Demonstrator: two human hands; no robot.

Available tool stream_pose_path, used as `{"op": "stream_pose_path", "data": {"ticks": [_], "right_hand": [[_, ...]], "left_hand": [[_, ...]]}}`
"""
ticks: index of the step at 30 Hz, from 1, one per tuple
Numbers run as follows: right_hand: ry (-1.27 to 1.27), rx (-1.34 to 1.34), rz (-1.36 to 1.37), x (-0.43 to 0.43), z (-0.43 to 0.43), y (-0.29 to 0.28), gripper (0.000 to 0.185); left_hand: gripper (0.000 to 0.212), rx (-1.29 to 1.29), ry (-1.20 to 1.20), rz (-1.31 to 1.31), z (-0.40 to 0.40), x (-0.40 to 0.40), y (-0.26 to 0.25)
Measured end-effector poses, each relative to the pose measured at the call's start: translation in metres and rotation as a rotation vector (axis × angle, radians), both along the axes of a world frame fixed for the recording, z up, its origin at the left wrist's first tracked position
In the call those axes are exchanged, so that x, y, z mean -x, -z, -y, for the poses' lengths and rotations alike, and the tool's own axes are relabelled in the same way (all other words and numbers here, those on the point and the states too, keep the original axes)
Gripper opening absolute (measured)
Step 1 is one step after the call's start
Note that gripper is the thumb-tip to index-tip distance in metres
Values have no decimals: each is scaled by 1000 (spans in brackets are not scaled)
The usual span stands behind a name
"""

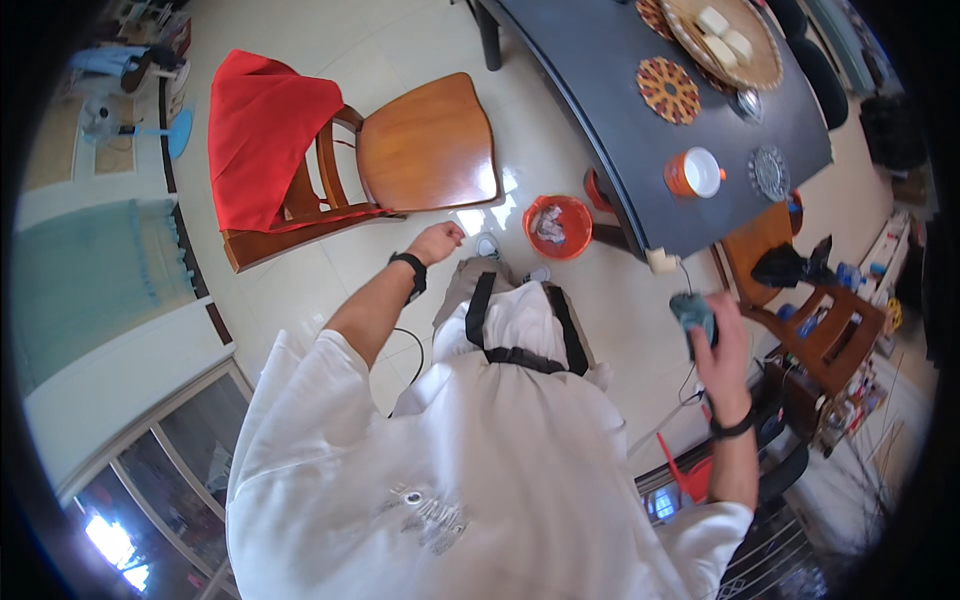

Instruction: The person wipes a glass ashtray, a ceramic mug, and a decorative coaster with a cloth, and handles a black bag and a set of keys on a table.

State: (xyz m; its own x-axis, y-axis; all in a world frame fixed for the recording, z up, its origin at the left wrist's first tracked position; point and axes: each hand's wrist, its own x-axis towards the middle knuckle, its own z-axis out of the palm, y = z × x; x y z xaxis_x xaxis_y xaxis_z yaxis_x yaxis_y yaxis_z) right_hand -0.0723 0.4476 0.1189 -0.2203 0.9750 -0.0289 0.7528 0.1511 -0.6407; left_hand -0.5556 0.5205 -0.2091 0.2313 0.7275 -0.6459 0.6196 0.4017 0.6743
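My right hand [720, 337] grips a small dark green object [692, 315], blurred and possibly a folded cloth, beside the near corner of the dark table [600, 82]. My left hand [439, 244] hangs over the floor with its fingers curled in, and nothing shows in it. It is nearest to a wooden chair [427, 142] whose backrest is draped with a red cloth [262, 142]. On the table stand an orange mug [679, 176] with a white inside and a glass ashtray [769, 172]. A round wooden trivet [669, 90] lies farther back.
An orange-red waste bin [577, 238] with crumpled paper stands before my feet. A woven basket [765, 67] holds several white blocks. Another wooden chair [844, 337] carries a black plastic bag [787, 264]. Cables hang below a white fitting [661, 260]. A fan [101, 120] stands left.
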Motion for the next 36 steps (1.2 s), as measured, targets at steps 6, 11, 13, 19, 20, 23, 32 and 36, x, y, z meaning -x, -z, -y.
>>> {"op": "stream_pose_path", "data": {"ticks": [6, 11, 13, 19, 20, 23, 32, 36], "right_hand": [[-28, -13, -3, -41, 1, 15, 29], [-1, 202, 9, -82, 58, 27, 27], [14, 228, 75, -98, 82, 16, 26], [294, 137, 205, -108, 157, -73, 26], [512, 295, 139, -100, 163, -85, 27], [806, 303, 164, -128, 229, -60, 27], [957, 206, -230, -61, 210, 29, 18], [1127, 92, -530, -26, 182, 54, 21]], "left_hand": [[26, 31, 52, -28, 24, 14, -59], [22, -3, 111, -107, 68, 67, -125], [23, 15, 147, -162, 86, 97, -155], [22, -101, -75, -264, 100, 156, -268], [23, -142, -134, -286, 97, 162, -280], [23, -188, -270, -278, 93, 185, -285], [23, -72, -33, 62, -42, 148, -171], [26, -14, 121, -5, -138, 48, -129]]}}
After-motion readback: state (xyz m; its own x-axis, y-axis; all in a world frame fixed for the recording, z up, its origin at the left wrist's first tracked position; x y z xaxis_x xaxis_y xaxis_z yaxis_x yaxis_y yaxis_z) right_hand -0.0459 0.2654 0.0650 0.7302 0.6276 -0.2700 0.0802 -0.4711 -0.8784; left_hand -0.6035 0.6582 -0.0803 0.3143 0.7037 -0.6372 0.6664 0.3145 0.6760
